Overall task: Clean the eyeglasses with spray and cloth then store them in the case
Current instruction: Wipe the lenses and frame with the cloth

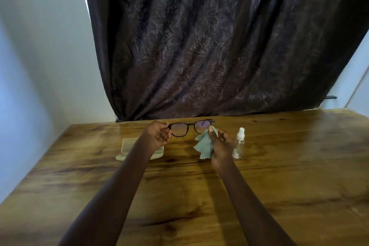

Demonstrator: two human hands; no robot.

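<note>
The eyeglasses [192, 125] are held above the worktop [279, 166], long axis 9 to 3 o'clock, with the left hand [157, 136] pinching the 9 o'clock end. The right hand [220, 143] pinches the cloth [204, 147] at the 3 o'clock lens's lower rim.

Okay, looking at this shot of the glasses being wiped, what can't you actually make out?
All in the head view:
Case: the left forearm crosses it, hiding its inside.
Eyeglasses: the left hand covers one temple; lens smudges are too small to see.
Cloth: the right hand hides whether it touches the lens.
Spray bottle: too small to tell its liquid level.
</note>
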